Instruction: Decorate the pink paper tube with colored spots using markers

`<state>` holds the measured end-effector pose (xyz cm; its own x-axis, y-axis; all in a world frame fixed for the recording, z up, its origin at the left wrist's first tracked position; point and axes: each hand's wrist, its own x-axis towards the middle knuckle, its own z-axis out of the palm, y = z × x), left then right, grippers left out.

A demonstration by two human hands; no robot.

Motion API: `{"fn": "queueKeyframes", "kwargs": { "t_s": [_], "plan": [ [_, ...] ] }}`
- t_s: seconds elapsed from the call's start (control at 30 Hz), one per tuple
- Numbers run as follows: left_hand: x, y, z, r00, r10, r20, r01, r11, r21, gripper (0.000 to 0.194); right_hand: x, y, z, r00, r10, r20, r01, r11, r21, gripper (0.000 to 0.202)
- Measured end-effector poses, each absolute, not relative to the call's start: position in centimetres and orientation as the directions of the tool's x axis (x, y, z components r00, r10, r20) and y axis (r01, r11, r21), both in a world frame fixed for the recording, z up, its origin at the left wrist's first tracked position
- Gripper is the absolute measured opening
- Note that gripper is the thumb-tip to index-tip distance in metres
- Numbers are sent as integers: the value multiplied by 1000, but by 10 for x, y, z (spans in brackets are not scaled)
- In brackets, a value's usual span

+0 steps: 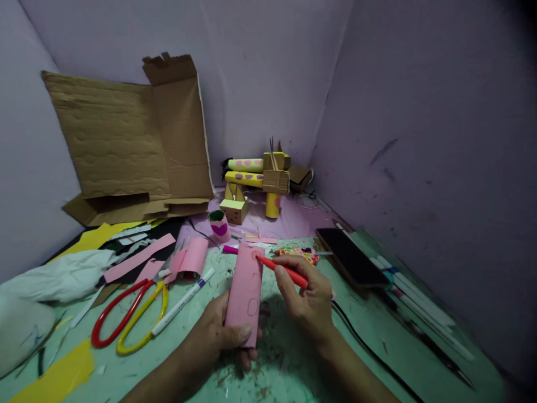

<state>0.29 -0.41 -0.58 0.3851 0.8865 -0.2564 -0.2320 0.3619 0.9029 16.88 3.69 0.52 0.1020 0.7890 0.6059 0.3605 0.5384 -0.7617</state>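
My left hand holds a long pink paper piece near its lower end, thumb on top and fingers beneath. Red oval outlines run along the pink surface. In my right hand is a red marker, pinched between thumb and fingers, its tip on or very near the top oval. Behind the pink piece lies a magenta cap or marker. A pink paper roll and a white marker with a purple band lie to the left.
Red and yellow scissors and paper scraps lie left. Opened cardboard stands behind. Yellow spotted tubes with cardboard, a small box and a pink cup are at the back. A phone, pens and a black cable are right.
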Motion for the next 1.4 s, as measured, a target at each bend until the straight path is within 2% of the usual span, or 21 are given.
{"fn": "queueKeyframes", "kwargs": {
  "t_s": [0.1, 0.27, 0.47, 0.53, 0.63, 0.8, 0.9, 1.03, 1.23, 1.4],
  "plan": [
    [4, -4, -5, 388, 885, -258, -242, 368, 898, 42, 169, 37, 4, 139, 793, 593, 360, 517, -776, 10],
    [4, -4, -6, 364, 893, -264, -248, 366, 897, 42, 169, 38, 1, 98, 810, 578, 315, 526, -790, 11],
    [1, -3, -9, 344, 894, -286, -257, 383, 887, 41, 198, 22, 24, 249, 842, 478, 241, 424, -873, 12],
    [1, -3, -10, 338, 893, -296, -252, 389, 886, 39, 220, 3, 31, 312, 815, 489, 311, 398, -863, 12],
    [0, -3, -10, 350, 889, -296, -232, 388, 892, 35, 258, -38, 24, 352, 771, 531, 523, 308, -794, 8],
    [0, -3, -10, 350, 894, -279, -223, 369, 902, 37, 301, -96, -28, 156, 787, 597, 706, 333, -625, 14],
    [0, -3, -10, 345, 897, -276, -209, 360, 909, 37, 306, -107, -48, 5, 806, 592, 701, 420, -577, 26],
    [-1, -3, -8, 330, 893, -305, -187, 378, 907, 35, 299, -103, -50, -195, 777, 599, 673, 550, -495, 33],
    [0, -4, -4, 318, 885, -340, -158, 403, 902, 34, 294, -98, -51, -238, 805, 543, 694, 532, -485, 40],
    [-1, -2, -8, 328, 890, -316, -191, 390, 901, 33, 294, -98, -51, -259, 816, 517, 698, 528, -483, 34]
  ]
}}
